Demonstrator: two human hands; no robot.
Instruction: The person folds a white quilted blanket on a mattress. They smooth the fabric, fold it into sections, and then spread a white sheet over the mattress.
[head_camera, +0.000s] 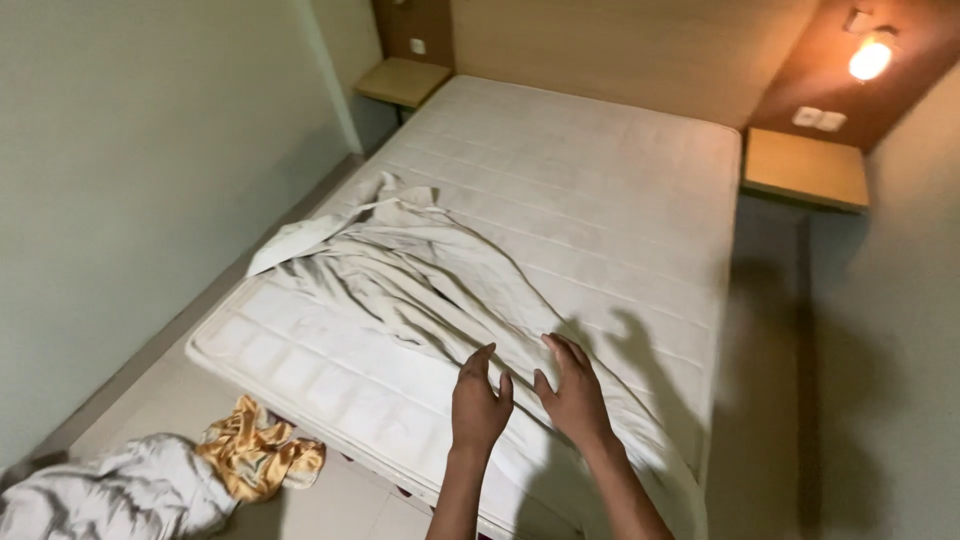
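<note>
Above the rumpled sheet (420, 270), both hands (478, 405) (573, 395) hover open, empty.

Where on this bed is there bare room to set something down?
The bare mattress is free along the headboard end and the right side, toward the right shelf. The crumpled sheet crowds the near-left part, where left hand and right hand hover.

Off-white quilted mattress (600, 190), stitched in a grid of rectangles. Plain cream bedsheet (420, 270), crumpled, patternless. Golden-yellow satin cloth (262, 452) beside a heap of white bedding (110, 495). Pale wooden bedside shelves (806, 168), light wood-grain headboard (620, 45), reddish-brown side panels, beige floor (760, 400), wall lamp (870, 58) glowing orange.
</note>
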